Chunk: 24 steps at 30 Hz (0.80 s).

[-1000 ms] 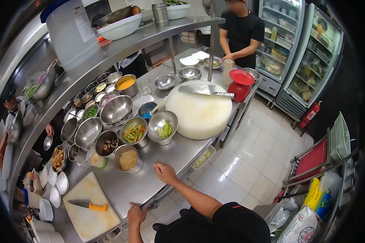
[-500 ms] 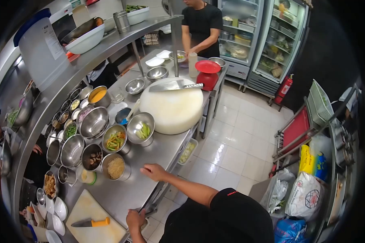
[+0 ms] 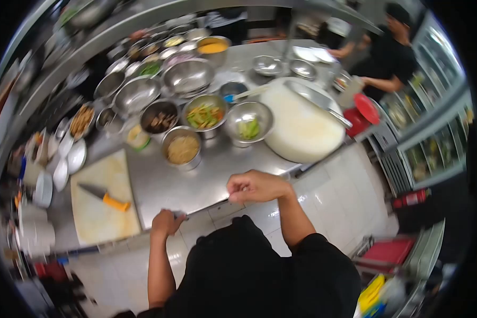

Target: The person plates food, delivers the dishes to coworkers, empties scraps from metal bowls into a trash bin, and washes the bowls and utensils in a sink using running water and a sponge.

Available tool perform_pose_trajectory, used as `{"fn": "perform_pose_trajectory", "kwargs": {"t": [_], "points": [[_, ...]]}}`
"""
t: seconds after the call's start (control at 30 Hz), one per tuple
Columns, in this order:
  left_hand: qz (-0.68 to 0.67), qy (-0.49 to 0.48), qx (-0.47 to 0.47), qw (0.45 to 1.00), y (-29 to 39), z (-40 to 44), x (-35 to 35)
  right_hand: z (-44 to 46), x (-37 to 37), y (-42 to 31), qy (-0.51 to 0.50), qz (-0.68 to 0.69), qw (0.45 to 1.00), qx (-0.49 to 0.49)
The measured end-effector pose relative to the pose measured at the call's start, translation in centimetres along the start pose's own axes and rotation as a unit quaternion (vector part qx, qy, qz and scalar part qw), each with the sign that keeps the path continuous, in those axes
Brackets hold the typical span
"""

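My left hand (image 3: 167,222) is closed at the front edge of the steel counter (image 3: 164,185). A small greyish bit shows by its fingertips; I cannot make out what it is. Over the same edge, further right, my right hand (image 3: 254,185) is loosely curled, with nothing visible in it. Beyond the hands stand a steel pot of thin noodles (image 3: 183,150), a bowl of cut green vegetable (image 3: 248,129), a pot of mixed vegetable strips (image 3: 204,115) and a pot of dark mushroom pieces (image 3: 161,122). An orange-handled knife (image 3: 115,202) lies on the cutting board (image 3: 85,222) to the left.
A thick round chopping block (image 3: 302,132) carries a cleaver (image 3: 312,98), beside a red scale (image 3: 363,111). Empty steel bowls (image 3: 190,74) and a pot of orange liquid (image 3: 213,47) stand further back. A co-worker in black (image 3: 389,61) stands at the far right end.
My view has swung left, and the counter now runs across in front of me. My right hand has come off the counter top toward me. The left stays closed near the edge.
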<state>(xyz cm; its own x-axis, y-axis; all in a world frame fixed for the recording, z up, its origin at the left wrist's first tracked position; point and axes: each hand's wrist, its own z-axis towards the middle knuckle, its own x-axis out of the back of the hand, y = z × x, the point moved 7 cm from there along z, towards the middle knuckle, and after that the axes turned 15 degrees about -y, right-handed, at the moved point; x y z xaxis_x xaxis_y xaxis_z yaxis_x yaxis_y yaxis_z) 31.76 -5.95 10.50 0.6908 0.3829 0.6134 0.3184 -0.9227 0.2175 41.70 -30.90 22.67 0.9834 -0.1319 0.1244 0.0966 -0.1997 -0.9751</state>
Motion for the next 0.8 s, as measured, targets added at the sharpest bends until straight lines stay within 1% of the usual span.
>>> {"fn": "perform_pose_trajectory", "kwargs": {"t": [0.03, 0.1, 0.17, 0.23, 0.27, 0.3, 0.33, 0.37, 0.43, 0.5, 0.57, 0.6, 0.63, 0.7, 0.73, 0.8], "points": [[-0.022, 0.006, 0.025, 0.999, 0.4, -0.3, -0.2, -0.2, 1.8, 0.0, 0.035, -0.056, 0.998, -0.018], [-0.017, 0.112, 0.038, 0.993, 0.1, 0.1, -1.1, -1.1, 3.8, -0.6, 0.048, -0.159, 0.985, -0.038], [-0.033, 0.094, 0.089, 0.991, -0.9, 0.7, -2.0, -2.7, 5.5, 0.8, 0.078, -0.121, 0.986, -0.083], [-0.096, 0.088, 0.096, 0.987, -0.1, -0.3, -1.5, -5.0, 8.2, 2.5, 0.158, -0.048, 0.981, -0.105], [-0.114, 0.087, 0.080, 0.987, -0.6, 0.2, -2.0, -5.5, 8.9, 3.0, 0.144, -0.050, 0.983, -0.106], [-0.122, 0.089, 0.085, 0.985, -0.8, 0.5, -2.8, -6.6, 10.8, 3.5, 0.232, -0.020, 0.968, -0.098], [-0.129, 0.098, 0.105, 0.981, -0.3, -0.5, -2.2, -7.7, 12.5, 3.8, 0.321, 0.010, 0.943, -0.085], [-0.135, 0.108, 0.124, 0.977, 0.0, -1.0, -1.6, -7.7, 13.2, 3.9, 0.318, 0.004, 0.945, -0.081], [-0.152, 0.099, 0.142, 0.973, -0.2, -0.9, -1.7, -8.1, 14.8, 4.7, 0.352, 0.020, 0.928, -0.121], [-0.156, 0.114, 0.135, 0.972, -0.2, -0.9, -1.9, -7.4, 15.1, 5.6, 0.347, 0.036, 0.929, -0.119], [-0.172, 0.113, 0.137, 0.969, -0.1, -1.1, -1.8, -7.1, 14.9, 5.9, 0.335, 0.012, 0.933, -0.134], [-0.186, 0.109, 0.136, 0.967, -0.1, -1.2, -1.8, -7.3, 14.7, 6.3, 0.322, -0.012, 0.933, -0.157], [-0.194, 0.113, 0.141, 0.964, 0.0, -1.5, -1.6, -7.5, 14.2, 6.2, 0.314, -0.018, 0.937, -0.155], [-0.180, 0.118, 0.149, 0.965, 0.5, -2.2, -1.0, -7.6, 12.4, 6.6, 0.222, 0.045, 0.959, -0.170], [-0.190, 0.122, 0.153, 0.962, 0.2, -2.1, -1.0, -7.8, 11.8, 6.5, 0.213, 0.037, 0.961, -0.170], [-0.153, 0.112, 0.149, 0.971, 0.0, -1.6, -1.1, -6.6, 8.8, 6.3, 0.098, 0.094, 0.979, -0.153]]}}
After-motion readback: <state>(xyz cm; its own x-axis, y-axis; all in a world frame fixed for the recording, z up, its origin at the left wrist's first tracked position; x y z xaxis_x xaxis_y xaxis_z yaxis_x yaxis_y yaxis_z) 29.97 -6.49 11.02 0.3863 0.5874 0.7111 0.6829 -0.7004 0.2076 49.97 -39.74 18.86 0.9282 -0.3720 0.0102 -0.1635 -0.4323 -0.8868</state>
